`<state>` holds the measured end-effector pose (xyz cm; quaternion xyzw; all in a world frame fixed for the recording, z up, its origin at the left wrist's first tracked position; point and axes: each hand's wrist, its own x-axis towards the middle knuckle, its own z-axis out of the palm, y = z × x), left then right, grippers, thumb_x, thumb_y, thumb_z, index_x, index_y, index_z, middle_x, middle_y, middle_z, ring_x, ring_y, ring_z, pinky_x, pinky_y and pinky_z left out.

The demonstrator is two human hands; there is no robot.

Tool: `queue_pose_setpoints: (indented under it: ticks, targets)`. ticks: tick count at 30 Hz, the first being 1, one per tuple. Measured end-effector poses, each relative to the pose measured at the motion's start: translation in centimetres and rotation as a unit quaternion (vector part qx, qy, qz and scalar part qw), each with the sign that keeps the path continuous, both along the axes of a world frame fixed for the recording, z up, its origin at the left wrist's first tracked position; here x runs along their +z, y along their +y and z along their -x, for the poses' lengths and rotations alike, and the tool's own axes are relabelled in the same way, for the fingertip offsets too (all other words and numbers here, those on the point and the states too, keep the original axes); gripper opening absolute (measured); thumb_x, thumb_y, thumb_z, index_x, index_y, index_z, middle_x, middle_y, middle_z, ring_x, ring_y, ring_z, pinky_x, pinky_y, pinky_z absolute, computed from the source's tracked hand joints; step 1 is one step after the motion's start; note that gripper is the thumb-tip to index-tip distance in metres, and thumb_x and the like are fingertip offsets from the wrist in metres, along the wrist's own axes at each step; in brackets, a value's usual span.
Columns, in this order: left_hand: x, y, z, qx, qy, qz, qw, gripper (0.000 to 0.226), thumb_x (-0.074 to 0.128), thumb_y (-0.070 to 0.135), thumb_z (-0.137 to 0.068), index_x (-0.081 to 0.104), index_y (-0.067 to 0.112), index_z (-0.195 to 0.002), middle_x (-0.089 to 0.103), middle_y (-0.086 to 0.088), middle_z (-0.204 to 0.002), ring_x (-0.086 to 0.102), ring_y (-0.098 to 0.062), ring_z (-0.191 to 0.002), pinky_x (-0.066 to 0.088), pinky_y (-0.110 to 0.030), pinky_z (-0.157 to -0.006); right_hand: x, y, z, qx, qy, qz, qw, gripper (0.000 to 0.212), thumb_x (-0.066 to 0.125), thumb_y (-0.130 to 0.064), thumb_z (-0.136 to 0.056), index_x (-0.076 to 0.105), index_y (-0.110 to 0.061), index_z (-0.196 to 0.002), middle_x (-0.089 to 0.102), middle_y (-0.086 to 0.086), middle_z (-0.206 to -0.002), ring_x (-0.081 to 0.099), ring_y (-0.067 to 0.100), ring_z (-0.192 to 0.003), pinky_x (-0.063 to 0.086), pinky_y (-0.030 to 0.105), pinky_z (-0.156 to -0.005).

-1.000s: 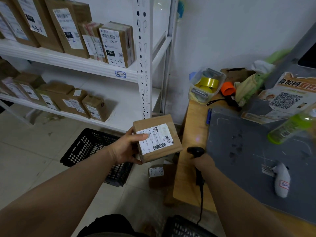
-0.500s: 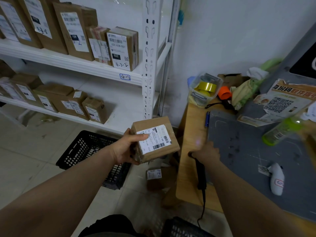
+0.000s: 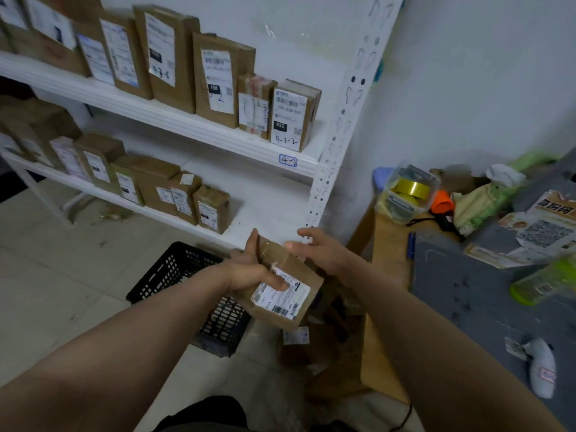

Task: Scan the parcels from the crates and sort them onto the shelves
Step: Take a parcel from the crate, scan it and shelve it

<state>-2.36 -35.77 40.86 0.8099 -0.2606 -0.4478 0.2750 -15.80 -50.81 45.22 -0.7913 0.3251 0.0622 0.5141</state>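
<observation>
left hand [image 3: 249, 269] is gripping a small cardboard parcel [image 3: 299, 275], thumb pressing across the shipping label [image 3: 280, 299] and fingers curling round the far side. the parcel is tilting, label up, in mid-air just above the near corner of the black crate [image 3: 168, 275] and in front of the lower shelf [image 3: 274, 210]. right hand [image 3: 324, 254] is reaching to the parcel's top right edge with fingers spread and holding nothing; we cannot tell whether it is touching the cardboard.

we are reading this as the sorting step: parcel out of the crate, placement not yet done. the lower shelf is showing a bare stretch to the right of its row of boxes [image 3: 212, 207]; the upper shelf [image 3: 187, 126], tagged "4-2" [image 3: 287, 160], is looking nearly full. the next move is calling for a two-handed carry forward, then standing the parcel beside the last box with the label facing out.
</observation>
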Motion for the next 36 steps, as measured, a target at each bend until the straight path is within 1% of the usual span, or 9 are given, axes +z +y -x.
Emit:
queue_pose_setpoints:
  ticks: [3,6,11,14,17,22,27,32,36]
  targets:
    - [2.1,1.8,-2.0,-0.049,-0.077,-0.011,0.996,0.152,0.090,0.058,-0.051,-0.023,0.048,-0.152,0.012,-0.013,-0.164,0.015,-0.041,-0.150,0.028,-0.056,-0.118,1.0,3.0,-3.4,0.040,0.046,-0.037,0.997,0.078,0.064,-0.065,-0.087,0.039,-0.027,-0.150,0.049,0.005,-0.147,0.059,0.018,-0.110,0.050,0.036,-0.090]
    - [4.1,3.6,-4.2,-0.077,-0.138,-0.018,0.987,0.143,0.087,0.052,-0.062,-0.022,0.045,-0.154,0.005,-0.013,-0.166,0.004,-0.044,-0.151,0.022,-0.056,-0.119,2.9,6.5,-5.5,0.067,0.061,-0.052,0.995,0.042,0.053,-0.049,-0.101,0.043,-0.031,-0.137,0.054,-0.008,-0.116,0.054,0.003,-0.082,0.046,0.024,-0.062]
    - [3.5,7.6,-8.4,-0.092,-0.115,-0.025,0.989,0.144,0.089,0.051,-0.059,-0.020,0.050,-0.153,-0.006,-0.007,-0.168,-0.005,-0.042,-0.152,0.017,-0.060,-0.121,4.5,11.8,-8.5,0.032,0.083,-0.098,0.991,0.012,0.045,-0.034,-0.107,0.041,-0.025,-0.114,0.056,-0.006,-0.088,0.060,0.005,-0.061,0.045,0.014,-0.036]
    - [2.1,9.7,-10.4,-0.082,-0.070,0.020,0.994,0.141,0.090,0.051,-0.061,-0.014,0.050,-0.155,0.000,-0.004,-0.167,-0.002,-0.036,-0.152,0.017,-0.059,-0.122,2.0,13.1,-10.3,-0.027,0.120,-0.135,0.983,0.031,0.053,-0.042,-0.102,0.041,-0.024,-0.125,0.057,-0.002,-0.092,0.060,0.014,-0.071,0.049,0.028,-0.040]
    - [0.3,10.9,-12.3,0.080,0.046,0.136,0.986,0.129,0.089,0.047,-0.060,0.006,0.045,-0.159,0.015,-0.002,-0.163,0.022,-0.033,-0.149,0.029,-0.053,-0.120,-1.5,13.1,-11.4,-0.147,0.128,-0.198,0.961,0.052,0.061,-0.056,-0.091,0.052,-0.021,-0.128,0.066,0.006,-0.106,0.064,0.027,-0.090,0.051,0.041,-0.065]
    - [-4.2,9.3,-15.3,0.296,0.196,0.162,0.921,0.072,0.080,0.019,-0.065,0.054,0.011,-0.132,0.071,-0.012,-0.118,0.070,-0.029,-0.104,0.057,-0.048,-0.094,-4.0,11.2,-13.6,-0.251,0.079,-0.266,0.927,0.044,0.063,-0.049,-0.092,0.058,-0.018,-0.121,0.069,0.011,-0.108,0.067,0.032,-0.093,0.053,0.038,-0.061]
    - [-4.3,5.5,-15.8,0.317,0.256,0.110,0.907,0.023,0.053,0.013,-0.101,0.064,0.020,-0.119,0.075,-0.008,-0.102,0.069,-0.024,-0.092,0.055,-0.037,-0.071,-6.7,7.1,-17.0,-0.240,0.053,-0.231,0.941,0.042,0.061,-0.044,-0.095,0.061,-0.012,-0.122,0.075,0.012,-0.103,0.072,0.027,-0.081,0.055,0.030,-0.054]
    - [-4.1,-0.1,-17.9,0.306,0.290,0.096,0.902,0.023,0.046,0.014,-0.104,0.061,0.030,-0.108,0.072,-0.009,-0.113,0.065,-0.029,-0.108,0.058,-0.050,-0.082,-8.6,0.9,-20.0,-0.270,0.018,-0.213,0.939,0.046,0.063,-0.040,-0.096,0.052,-0.012,-0.130,0.070,0.015,-0.113,0.071,0.031,-0.090,0.057,0.034,-0.060]
    - [-5.1,-5.2,-19.4,0.317,0.252,0.109,0.908,0.022,0.049,0.012,-0.101,0.062,0.019,-0.117,0.074,-0.009,-0.103,0.070,-0.026,-0.095,0.062,-0.041,-0.079,-9.8,-3.7,-22.3,-0.260,0.046,-0.183,0.947,0.042,0.061,-0.038,-0.098,0.049,-0.016,-0.132,0.064,0.011,-0.122,0.065,0.026,-0.093,0.052,0.033,-0.062]
